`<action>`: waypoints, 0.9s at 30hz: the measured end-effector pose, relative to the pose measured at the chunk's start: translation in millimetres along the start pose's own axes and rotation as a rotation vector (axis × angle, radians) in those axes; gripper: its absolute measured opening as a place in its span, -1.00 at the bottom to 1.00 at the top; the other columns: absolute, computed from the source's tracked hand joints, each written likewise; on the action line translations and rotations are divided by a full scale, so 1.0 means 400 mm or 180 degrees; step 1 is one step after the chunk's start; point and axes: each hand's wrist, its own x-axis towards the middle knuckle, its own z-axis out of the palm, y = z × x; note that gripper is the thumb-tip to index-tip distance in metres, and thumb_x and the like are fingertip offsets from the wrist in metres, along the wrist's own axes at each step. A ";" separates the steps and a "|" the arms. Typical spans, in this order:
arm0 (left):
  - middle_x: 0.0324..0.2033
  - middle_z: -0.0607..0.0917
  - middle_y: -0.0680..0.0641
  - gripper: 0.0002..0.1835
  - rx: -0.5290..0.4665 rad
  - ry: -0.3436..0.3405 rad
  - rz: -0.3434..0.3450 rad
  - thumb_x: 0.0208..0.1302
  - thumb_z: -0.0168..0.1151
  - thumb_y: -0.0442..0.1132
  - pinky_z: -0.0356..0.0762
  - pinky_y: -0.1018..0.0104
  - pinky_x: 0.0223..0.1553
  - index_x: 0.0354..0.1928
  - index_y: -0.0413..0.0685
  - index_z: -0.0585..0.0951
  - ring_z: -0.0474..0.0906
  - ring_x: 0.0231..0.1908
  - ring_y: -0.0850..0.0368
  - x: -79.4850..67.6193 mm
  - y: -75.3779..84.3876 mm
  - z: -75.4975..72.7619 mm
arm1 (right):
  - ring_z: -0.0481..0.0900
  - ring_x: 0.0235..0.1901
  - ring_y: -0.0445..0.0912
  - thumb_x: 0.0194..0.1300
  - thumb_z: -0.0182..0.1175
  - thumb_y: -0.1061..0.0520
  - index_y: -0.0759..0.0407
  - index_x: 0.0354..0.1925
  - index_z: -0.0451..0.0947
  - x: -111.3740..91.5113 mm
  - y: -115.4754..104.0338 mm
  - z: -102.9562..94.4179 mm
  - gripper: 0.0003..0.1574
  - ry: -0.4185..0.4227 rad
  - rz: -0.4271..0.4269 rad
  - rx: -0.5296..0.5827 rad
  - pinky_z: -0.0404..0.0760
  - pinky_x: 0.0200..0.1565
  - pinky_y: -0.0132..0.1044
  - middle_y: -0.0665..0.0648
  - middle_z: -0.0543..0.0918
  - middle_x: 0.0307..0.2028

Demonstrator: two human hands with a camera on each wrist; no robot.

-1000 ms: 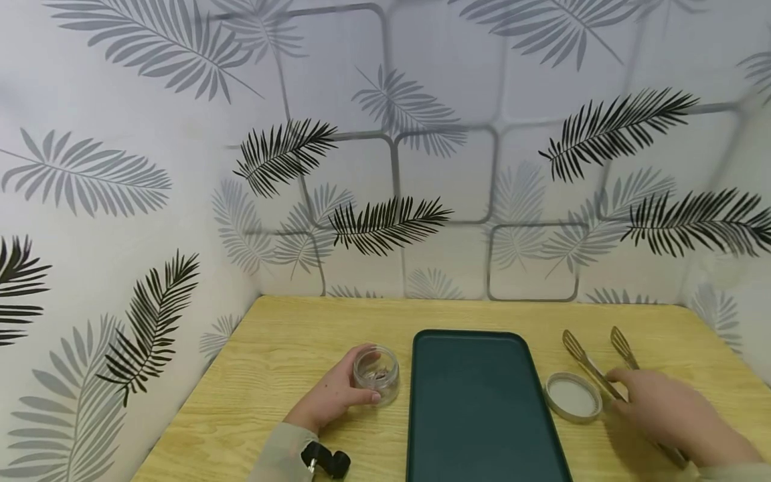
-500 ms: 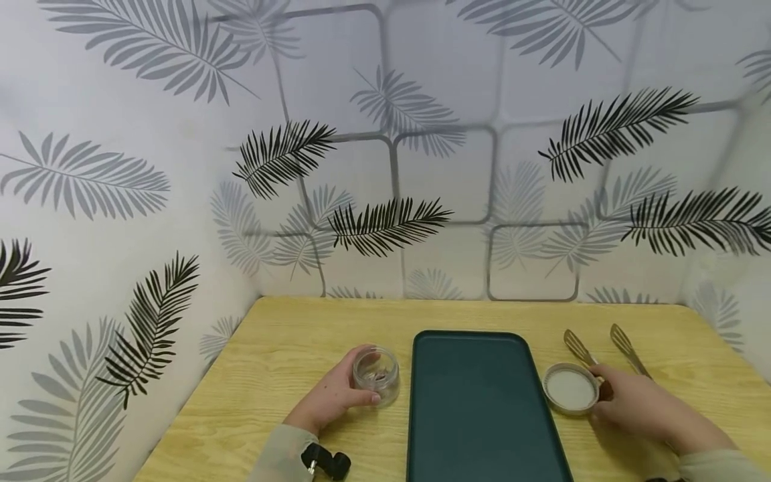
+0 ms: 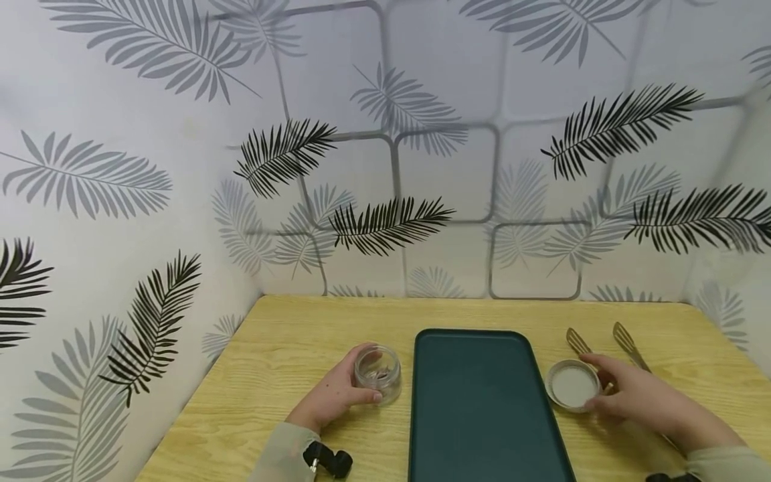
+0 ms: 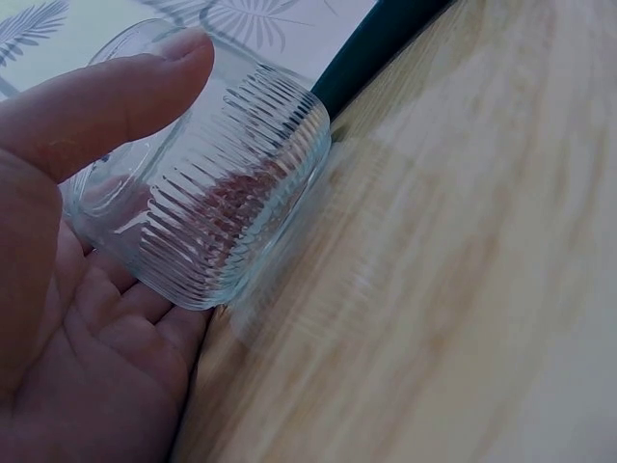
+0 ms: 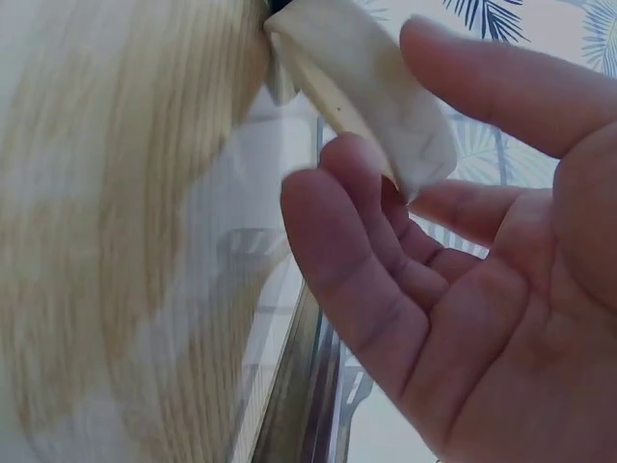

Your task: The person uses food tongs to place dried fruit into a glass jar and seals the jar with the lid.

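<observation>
My left hand (image 3: 331, 396) holds a small clear glass jar (image 3: 381, 380), thumb on the near side and fingers around the far side. Open at the top, the jar stands on the table with small reddish-brown bits (image 4: 229, 207) at its bottom; its ribbed wall shows in the left wrist view. On the other side of the tray, my right hand (image 3: 653, 408) pinches a round pale lid (image 3: 572, 386) by its right edge. The lid's inner face points up in the head view. In the right wrist view the lid (image 5: 371, 77) looks tilted above the tabletop, with curled fingers under it.
Between the hands lies a long dark green tray (image 3: 476, 408) with rounded corners. Two slotted utensils, one (image 3: 577, 340) partly behind the right hand and another (image 3: 629, 341) farther right, lie on the wooden table (image 3: 337, 314). A leaf-patterned wall stands behind.
My right hand has moved left from the utensils to the lid and taken hold of its edge. The lid has shifted slightly up in the view. My left hand and the jar have stayed put.
</observation>
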 end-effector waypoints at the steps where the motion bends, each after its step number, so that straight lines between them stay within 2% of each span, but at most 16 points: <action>1: 0.43 0.36 -0.12 -0.09 -0.0002 0.0000 -0.0004 0.20 0.49 -0.27 0.31 0.11 0.26 0.52 0.07 0.21 0.33 0.36 -0.08 0.000 0.000 0.000 | 0.60 -0.22 0.05 0.27 0.40 0.18 0.57 0.49 -0.07 0.001 0.000 0.001 0.13 -0.0016 -0.0021 0.0046 0.62 -0.30 -0.21 0.30 0.58 -0.11; 5: 0.43 0.35 -0.11 -0.09 -0.0026 -0.0003 -0.0014 0.20 0.49 -0.28 0.33 0.15 0.24 0.52 0.07 0.21 0.32 0.36 -0.08 0.000 0.000 -0.001 | 0.53 0.08 0.20 0.25 0.42 0.14 0.55 0.50 -0.07 0.011 -0.008 0.005 0.17 -0.0027 -0.0060 0.0151 0.58 -0.16 -0.29 0.51 0.48 0.18; 7: 0.43 0.36 -0.11 -0.09 -0.0033 -0.0001 -0.0017 0.20 0.50 -0.28 0.34 0.16 0.24 0.52 0.08 0.21 0.32 0.36 -0.08 0.000 0.000 -0.002 | 0.51 0.13 0.23 0.25 0.43 0.13 0.55 0.50 -0.04 0.016 -0.012 0.010 0.16 -0.0009 -0.0085 0.0191 0.58 -0.14 -0.29 0.55 0.40 0.26; 14: 0.43 0.35 -0.13 -0.09 -0.0043 -0.0006 -0.0008 0.20 0.49 -0.29 0.32 0.17 0.24 0.52 0.06 0.20 0.32 0.36 -0.09 -0.002 0.004 -0.001 | 0.56 0.04 0.14 0.27 0.42 0.09 0.47 0.50 0.04 0.026 -0.024 0.023 0.09 0.0126 -0.0148 0.0081 0.58 -0.17 -0.25 0.42 0.49 0.18; 21: 0.44 0.35 -0.12 -0.09 -0.0042 -0.0001 -0.0020 0.20 0.49 -0.28 0.31 0.14 0.25 0.52 0.08 0.20 0.31 0.37 -0.08 -0.004 0.005 -0.001 | 0.49 0.17 0.33 0.32 0.38 0.08 0.39 0.50 0.03 0.045 -0.030 0.038 0.04 0.0069 -0.0317 0.0237 0.61 -0.15 -0.21 0.48 0.36 0.29; 27: 0.44 0.35 -0.12 -0.08 -0.0028 0.0005 -0.0031 0.21 0.49 -0.27 0.31 0.13 0.25 0.53 0.08 0.19 0.33 0.35 -0.07 -0.005 0.004 0.000 | 0.47 0.19 0.37 0.31 0.40 0.06 0.35 0.49 0.05 0.053 -0.044 0.047 0.03 0.0070 -0.0223 0.0295 0.62 -0.13 -0.13 0.48 0.30 0.32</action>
